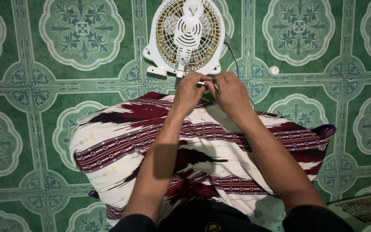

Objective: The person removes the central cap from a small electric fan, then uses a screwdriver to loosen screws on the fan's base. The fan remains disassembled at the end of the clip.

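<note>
I am pinching my left hand (188,90) and right hand (229,91) together on 1 tiny part, too small to identify, just below the white fan (188,36) lying on the green floor (44,86). Judged light, rigid plastic, somewhat fragile; gripping its frame is advisable.

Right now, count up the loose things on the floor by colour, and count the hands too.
White: 3, the fan, the small round knob and the grille at the lower right corner.
Maroon and cream: 1, the patterned cloth.
Hands: 2, the left hand and right hand, fingertips together just below the fan.
Total: 6.
</note>
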